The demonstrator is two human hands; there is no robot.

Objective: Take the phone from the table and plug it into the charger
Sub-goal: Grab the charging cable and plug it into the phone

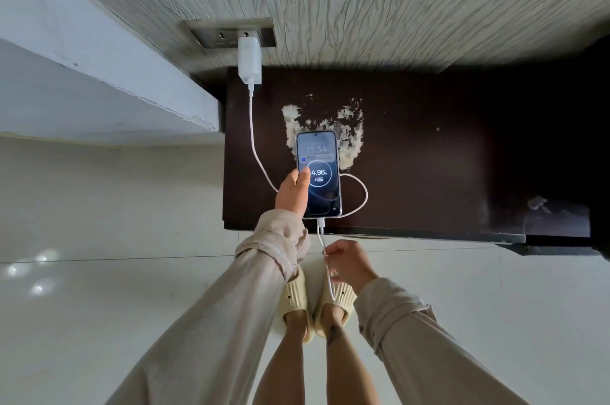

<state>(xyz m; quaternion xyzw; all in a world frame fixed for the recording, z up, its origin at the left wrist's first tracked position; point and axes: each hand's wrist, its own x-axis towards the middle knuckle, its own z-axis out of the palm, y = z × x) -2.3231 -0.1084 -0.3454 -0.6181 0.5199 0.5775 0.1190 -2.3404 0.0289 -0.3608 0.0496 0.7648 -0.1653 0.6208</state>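
A phone (pixel 321 160) with its screen lit and a charging ring on it is over the near edge of a dark brown table (pixel 429 173). My left hand (pixel 293 191) grips its left side, thumb on the screen. A white cable (pixel 252 130) runs from a white charger (pixel 250 59) in a wall socket (pixel 214 36), loops on the table and ends in a plug seated in the phone's bottom. My right hand (pixel 346 261) pinches that cable just below the plug, in front of the table edge.
The table top has worn pale patches (pixel 350 127) behind the phone. A textured wall rises behind it and a pale ledge (pixel 99 84) stands at the left. Below are a glossy tiled floor (pixel 99 289) and my feet in cream slippers (pixel 297 302).
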